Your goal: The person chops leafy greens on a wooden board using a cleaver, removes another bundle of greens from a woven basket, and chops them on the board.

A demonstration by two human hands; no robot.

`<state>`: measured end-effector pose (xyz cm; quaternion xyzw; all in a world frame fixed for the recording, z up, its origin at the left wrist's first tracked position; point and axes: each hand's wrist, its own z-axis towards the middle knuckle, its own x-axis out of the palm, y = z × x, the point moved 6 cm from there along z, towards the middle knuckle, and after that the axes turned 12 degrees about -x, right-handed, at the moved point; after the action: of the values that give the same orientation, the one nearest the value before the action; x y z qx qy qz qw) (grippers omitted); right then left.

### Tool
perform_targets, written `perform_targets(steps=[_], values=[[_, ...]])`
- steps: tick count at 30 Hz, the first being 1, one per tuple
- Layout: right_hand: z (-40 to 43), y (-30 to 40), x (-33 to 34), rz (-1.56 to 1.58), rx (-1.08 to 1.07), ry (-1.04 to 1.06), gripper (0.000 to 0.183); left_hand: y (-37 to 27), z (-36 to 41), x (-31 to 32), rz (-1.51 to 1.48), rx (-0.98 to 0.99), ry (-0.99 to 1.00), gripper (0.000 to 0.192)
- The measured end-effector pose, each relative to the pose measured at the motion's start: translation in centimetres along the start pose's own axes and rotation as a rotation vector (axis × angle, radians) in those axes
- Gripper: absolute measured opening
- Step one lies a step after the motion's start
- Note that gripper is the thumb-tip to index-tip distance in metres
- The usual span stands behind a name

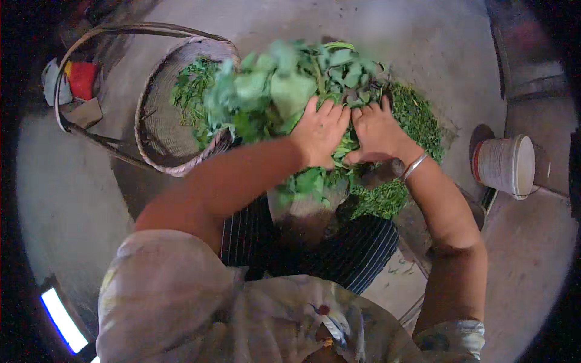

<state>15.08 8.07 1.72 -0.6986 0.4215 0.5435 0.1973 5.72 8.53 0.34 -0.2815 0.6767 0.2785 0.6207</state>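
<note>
My left hand (321,131) and my right hand (374,131) lie side by side on a big bundle of leafy green stalks (295,90), fingers pointing away from me and curled over the stems. A metal bangle (415,166) circles my right wrist. Below the right palm is a dark, blurred object (383,174) that I cannot make out. Finely cut greens (417,118) are heaped on the floor to the right of the bundle and beneath it. The bundle's left end, blurred, hangs over the rim of a woven basket (145,97) that holds more greens (195,86).
The basket's tall looped handle (61,86) reaches out to the left, near a red packet (83,80) and a brick-like block (85,113). A white plastic bucket (504,166) stands on the floor at the right. Scraps of leaf lie on a pale surface (395,281) by my right knee.
</note>
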Motion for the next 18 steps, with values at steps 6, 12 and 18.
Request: perform_targets(steps=[6, 12, 18], values=[[1.2, -2.2, 1.6, -0.079, -0.039, -0.088, 0.106, -0.1, 2.1, -0.1, -0.027, 0.081, 0.155, 0.088], [0.1, 0.1, 1.7, -0.093, -0.121, -0.2, 0.087, -0.5, -1.4, -0.5, 0.011, -0.001, -0.08, 0.105], [-1.0, -2.2, 0.0, -0.141, -0.027, -0.211, 0.076, -0.9, 3.0, -0.4, 0.02, 0.148, 0.153, 0.093]])
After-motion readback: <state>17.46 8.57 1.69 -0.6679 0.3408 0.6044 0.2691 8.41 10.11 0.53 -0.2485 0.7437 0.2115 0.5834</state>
